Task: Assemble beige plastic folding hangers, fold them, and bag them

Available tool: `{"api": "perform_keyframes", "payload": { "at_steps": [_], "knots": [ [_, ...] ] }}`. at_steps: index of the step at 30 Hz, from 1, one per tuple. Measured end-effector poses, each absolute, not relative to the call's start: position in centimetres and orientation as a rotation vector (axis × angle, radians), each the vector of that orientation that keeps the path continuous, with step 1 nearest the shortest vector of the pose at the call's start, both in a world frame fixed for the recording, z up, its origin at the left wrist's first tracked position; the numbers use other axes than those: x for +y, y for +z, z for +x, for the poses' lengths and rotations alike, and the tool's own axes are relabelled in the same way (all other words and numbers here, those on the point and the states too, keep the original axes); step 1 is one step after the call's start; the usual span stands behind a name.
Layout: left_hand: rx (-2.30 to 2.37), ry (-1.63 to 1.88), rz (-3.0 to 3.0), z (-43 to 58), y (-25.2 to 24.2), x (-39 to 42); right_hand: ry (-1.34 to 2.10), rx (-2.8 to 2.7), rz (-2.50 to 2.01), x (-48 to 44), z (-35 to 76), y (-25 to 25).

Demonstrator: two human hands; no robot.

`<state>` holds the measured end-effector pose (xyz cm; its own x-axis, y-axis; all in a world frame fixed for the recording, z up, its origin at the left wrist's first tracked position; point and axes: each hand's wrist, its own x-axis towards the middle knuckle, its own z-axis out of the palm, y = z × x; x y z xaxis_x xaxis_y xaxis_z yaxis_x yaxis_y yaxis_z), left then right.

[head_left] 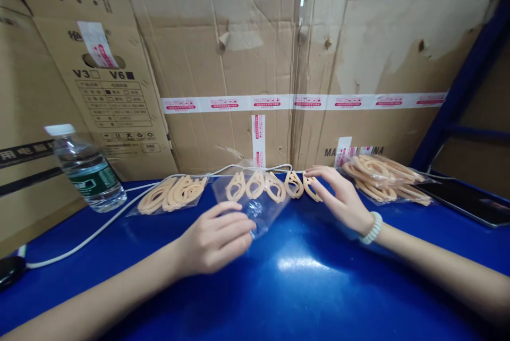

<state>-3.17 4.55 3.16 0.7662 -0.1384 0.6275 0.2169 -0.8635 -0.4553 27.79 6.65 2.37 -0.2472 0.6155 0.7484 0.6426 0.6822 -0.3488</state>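
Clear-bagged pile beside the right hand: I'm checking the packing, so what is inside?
The clear bags hold tan looped pieces, overlapping one another. Those underneath are partly covered, so their full shapes and number cannot be seen.

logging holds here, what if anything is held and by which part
Left hand: clear plastic bag, seemingly by its near edge. Right hand: at the row's rightmost tan teardrop loop, grip unclear.
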Motion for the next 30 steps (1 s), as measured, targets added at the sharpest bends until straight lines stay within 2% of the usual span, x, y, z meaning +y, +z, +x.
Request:
{"api": "perform_keyframes", "payload": {
  "at_steps": [4,8,11,14,17,30],
  "knots": [
    [0.076,-0.813,-2.649,-1.4,2.9,2.4,0.025,-1.910,-0.948,6.3,28.0,3.2],
    [0.009,-0.707,-2.945,-1.3,3.2,1.4,0.104,-2.183,-0.892,5.5,27.3,3.1],
    [-0.119,-1.050,-3.208,-1.4,3.5,1.1,0.108,-2.386,-0.859,5.1,26.8,2.9],
    [-0.534,-1.486,-3.290,-1.2,3.7,1.1,0.110,-2.464,-0.889,5.0,26.5,2.9],
    [-0.890,-1.577,-3.262,-0.7,3.5,1.4,0.095,-2.545,-0.942,4.8,26.3,3.0],
    [-0.623,-0.745,-3.270,0.2,1.1,0.1,0.006,-2.775,-1.090,3.5,25.7,2.6]
  ]
}}
